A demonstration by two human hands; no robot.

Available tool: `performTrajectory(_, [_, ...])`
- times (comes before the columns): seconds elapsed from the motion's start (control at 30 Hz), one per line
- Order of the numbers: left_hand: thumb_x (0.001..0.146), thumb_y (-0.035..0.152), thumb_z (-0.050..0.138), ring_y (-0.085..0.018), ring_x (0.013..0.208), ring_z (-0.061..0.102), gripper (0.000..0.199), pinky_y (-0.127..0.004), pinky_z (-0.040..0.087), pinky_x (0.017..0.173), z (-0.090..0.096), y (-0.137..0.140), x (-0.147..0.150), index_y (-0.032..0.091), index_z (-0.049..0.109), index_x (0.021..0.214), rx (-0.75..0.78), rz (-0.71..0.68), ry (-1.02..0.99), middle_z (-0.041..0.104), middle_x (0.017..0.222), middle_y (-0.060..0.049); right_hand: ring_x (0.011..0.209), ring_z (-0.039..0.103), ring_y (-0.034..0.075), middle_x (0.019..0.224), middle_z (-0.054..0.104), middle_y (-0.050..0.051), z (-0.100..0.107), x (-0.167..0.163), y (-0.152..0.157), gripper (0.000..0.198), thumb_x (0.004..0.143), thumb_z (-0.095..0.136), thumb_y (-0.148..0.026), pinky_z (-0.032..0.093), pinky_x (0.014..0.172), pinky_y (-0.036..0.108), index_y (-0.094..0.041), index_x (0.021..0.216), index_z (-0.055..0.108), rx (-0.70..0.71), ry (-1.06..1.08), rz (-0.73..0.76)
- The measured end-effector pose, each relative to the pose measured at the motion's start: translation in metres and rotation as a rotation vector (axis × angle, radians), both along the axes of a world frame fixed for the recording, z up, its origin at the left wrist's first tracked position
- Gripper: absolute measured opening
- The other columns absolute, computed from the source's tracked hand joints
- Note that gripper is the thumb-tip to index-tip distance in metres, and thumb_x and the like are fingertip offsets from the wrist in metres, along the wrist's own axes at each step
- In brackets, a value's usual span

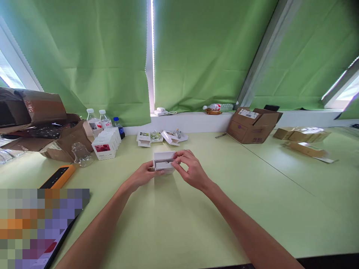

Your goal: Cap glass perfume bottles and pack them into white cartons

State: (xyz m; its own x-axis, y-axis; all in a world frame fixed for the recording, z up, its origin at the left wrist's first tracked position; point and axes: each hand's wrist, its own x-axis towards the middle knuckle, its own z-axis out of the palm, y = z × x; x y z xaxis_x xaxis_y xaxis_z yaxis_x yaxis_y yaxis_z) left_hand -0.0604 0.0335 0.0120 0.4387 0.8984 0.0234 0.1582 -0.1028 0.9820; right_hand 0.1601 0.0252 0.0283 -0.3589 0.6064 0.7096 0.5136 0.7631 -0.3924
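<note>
A small white box (164,165) is held between my two hands above the middle of the table, its top flap raised at the far side. My left hand (143,174) grips it from the left, fingers round its side and near edge. At its right top edge, my right hand (190,168) is closed with thumb and fingertips pinching the rim or a flap; which of these I cannot tell. What lies inside the box is hard to make out. Beyond it lie opened white boxes (144,139) and a small coiled item (155,136).
A row of white boxes (108,144) stands at left beside plastic bottles (95,123) and an open carton (64,138). An orange power strip (60,177) lies nearer me. At right are a brown carton (249,127) and flat cardboard pieces (304,144).
</note>
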Motion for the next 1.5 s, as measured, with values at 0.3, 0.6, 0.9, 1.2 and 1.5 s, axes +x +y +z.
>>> performTrajectory(0.3, [0.076, 0.046, 0.066, -0.028, 0.109, 0.058, 0.047, -0.043, 0.040, 0.097, 0.008, -0.005, 0.005, 0.022, 0.064, 0.115, -0.012, -0.006, -0.093, 0.065, 0.117, -0.007, 0.099, 0.055, 0.023, 0.102, 0.062, 0.008, 0.001, 0.001, 0.000, 0.012, 0.089, 0.053, -0.023, 0.049, 0.084, 0.041, -0.022, 0.097, 0.062, 0.068, -0.004, -0.080])
performTrajectory(0.6, [0.078, 0.051, 0.062, -0.025, 0.098, 0.061, 0.041, -0.037, 0.044, 0.087, 0.006, -0.006, 0.016, 0.019, 0.065, 0.103, 0.066, 0.159, -0.218, 0.067, 0.107, -0.008, 0.108, 0.055, 0.024, 0.119, 0.058, 0.008, 0.002, -0.002, -0.003, 0.033, 0.091, 0.048, -0.025, 0.057, 0.077, 0.037, -0.027, 0.123, 0.051, 0.057, -0.027, -0.122])
performTrajectory(0.9, [0.079, 0.050, 0.061, -0.023, 0.094, 0.060, 0.039, -0.035, 0.045, 0.084, 0.006, -0.010, 0.025, 0.018, 0.064, 0.101, 0.032, 0.245, -0.236, 0.068, 0.104, -0.006, 0.097, 0.060, 0.021, 0.123, 0.055, 0.008, -0.005, 0.000, 0.001, 0.023, 0.092, 0.048, -0.024, 0.057, 0.074, 0.035, -0.025, 0.108, 0.064, 0.070, -0.077, -0.129])
performTrajectory(1.2, [0.080, 0.052, 0.058, -0.023, 0.089, 0.062, 0.043, -0.032, 0.046, 0.079, 0.002, -0.010, 0.029, 0.016, 0.067, 0.101, 0.043, 0.308, -0.274, 0.070, 0.097, -0.007, 0.101, 0.060, 0.022, 0.124, 0.059, 0.007, -0.007, 0.001, 0.003, 0.023, 0.090, 0.052, -0.028, 0.058, 0.074, 0.036, -0.027, 0.106, 0.069, 0.104, -0.108, -0.144])
performTrajectory(1.5, [0.078, 0.051, 0.059, -0.021, 0.083, 0.062, 0.040, -0.031, 0.046, 0.075, -0.004, -0.007, 0.029, 0.016, 0.067, 0.095, 0.052, 0.325, -0.275, 0.070, 0.091, -0.005, 0.104, 0.060, 0.023, 0.122, 0.060, 0.007, -0.008, 0.000, 0.003, 0.021, 0.088, 0.057, -0.031, 0.058, 0.074, 0.036, -0.028, 0.104, 0.070, 0.104, -0.106, -0.138])
